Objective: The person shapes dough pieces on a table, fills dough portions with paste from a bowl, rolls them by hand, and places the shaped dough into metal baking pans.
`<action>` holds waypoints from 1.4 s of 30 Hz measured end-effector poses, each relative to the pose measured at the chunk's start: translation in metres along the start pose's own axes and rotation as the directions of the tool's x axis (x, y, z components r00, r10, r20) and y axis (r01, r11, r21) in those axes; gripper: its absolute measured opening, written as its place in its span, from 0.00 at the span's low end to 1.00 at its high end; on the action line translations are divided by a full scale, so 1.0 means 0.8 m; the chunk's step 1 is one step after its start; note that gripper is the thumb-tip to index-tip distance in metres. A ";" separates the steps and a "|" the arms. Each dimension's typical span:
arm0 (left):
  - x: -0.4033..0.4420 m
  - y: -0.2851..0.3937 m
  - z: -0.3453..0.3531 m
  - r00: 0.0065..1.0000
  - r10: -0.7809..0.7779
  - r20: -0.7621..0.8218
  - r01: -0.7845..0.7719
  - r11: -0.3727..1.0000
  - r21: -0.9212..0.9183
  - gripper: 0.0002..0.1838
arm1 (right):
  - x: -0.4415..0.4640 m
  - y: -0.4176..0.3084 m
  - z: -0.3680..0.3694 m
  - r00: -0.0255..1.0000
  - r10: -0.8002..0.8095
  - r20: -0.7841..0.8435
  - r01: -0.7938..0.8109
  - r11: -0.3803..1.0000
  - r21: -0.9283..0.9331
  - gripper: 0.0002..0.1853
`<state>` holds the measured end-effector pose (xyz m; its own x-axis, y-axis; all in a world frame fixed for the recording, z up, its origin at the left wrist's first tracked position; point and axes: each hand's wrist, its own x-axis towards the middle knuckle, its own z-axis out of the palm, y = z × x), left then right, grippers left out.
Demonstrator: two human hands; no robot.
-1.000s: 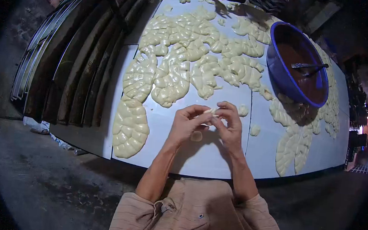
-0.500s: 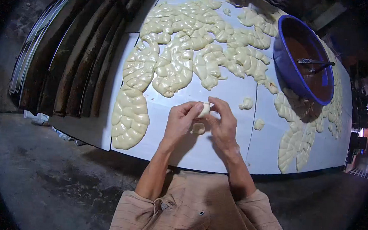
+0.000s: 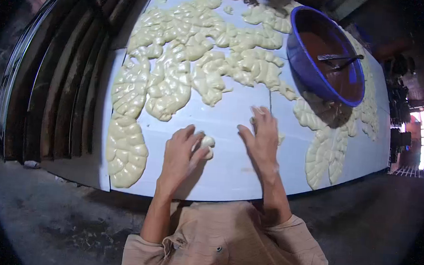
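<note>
My left hand [image 3: 182, 151] is low over the white tabletop [image 3: 218, 181], its thumb and curled fingers around a small piece of pale dough [image 3: 208, 142]. Another bit of dough [image 3: 209, 154] shows just below that piece, by the thumb. To the right, my right hand [image 3: 264, 143] is stretched forward with its fingers apart. A small dough lump [image 3: 253, 120] is partly hidden at its fingertips; whether they touch cannot be made out. Another lump [image 3: 280, 139] lies behind the same hand.
Joined, glossy dough pieces [image 3: 171, 91] spread across the table's left and back, with more dough [image 3: 325, 154] at the right. A blue basin [image 3: 298, 65] of brown liquid holds a dark-handled utensil [image 3: 340, 58]. Dark curved trays [image 3: 54, 89] stand at the left.
My hands, earlier together on one dough piece, have parted. The left keeps the dough; the right has moved right and forward with fingers spread. The camera view has turned right.
</note>
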<state>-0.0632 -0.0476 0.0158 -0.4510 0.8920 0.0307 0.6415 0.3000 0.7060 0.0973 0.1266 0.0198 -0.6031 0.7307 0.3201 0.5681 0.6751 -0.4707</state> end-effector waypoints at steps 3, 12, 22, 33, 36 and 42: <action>0.004 0.005 0.008 0.989 -0.030 -0.147 0.031 0.999 0.008 0.23 | 0.009 0.070 0.015 0.995 0.010 0.101 0.003 0.992 -0.128 0.23; 0.067 0.074 0.056 0.975 -0.149 0.164 0.218 0.769 -0.601 0.24 | 0.007 0.036 -0.024 0.805 0.336 0.489 -0.590 0.361 0.722 0.13; 0.078 0.083 0.063 0.937 -0.100 0.334 0.339 0.482 -0.808 0.15 | -0.018 0.038 -0.050 0.778 0.171 0.604 -0.628 0.219 0.747 0.21; 0.076 0.097 0.063 0.980 -0.073 0.184 0.167 0.804 -0.570 0.19 | -0.015 0.042 -0.079 0.774 0.261 0.577 -0.582 0.654 0.484 0.14; 0.086 0.096 0.067 0.883 -0.077 0.463 0.379 0.699 -0.607 0.19 | -0.019 0.047 -0.073 0.931 0.067 0.358 -0.234 0.864 0.447 0.15; 0.090 0.091 0.078 0.834 -0.053 0.550 0.477 0.570 -0.669 0.13 | -0.031 0.045 -0.076 0.848 0.193 0.494 -0.493 0.631 0.600 0.18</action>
<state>-0.0103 0.0593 0.0256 -0.0691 0.9135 -0.4009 -0.2643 0.3708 0.8903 0.1670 0.1389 0.0448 -0.6785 0.6991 -0.2254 0.3196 0.0047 -0.9475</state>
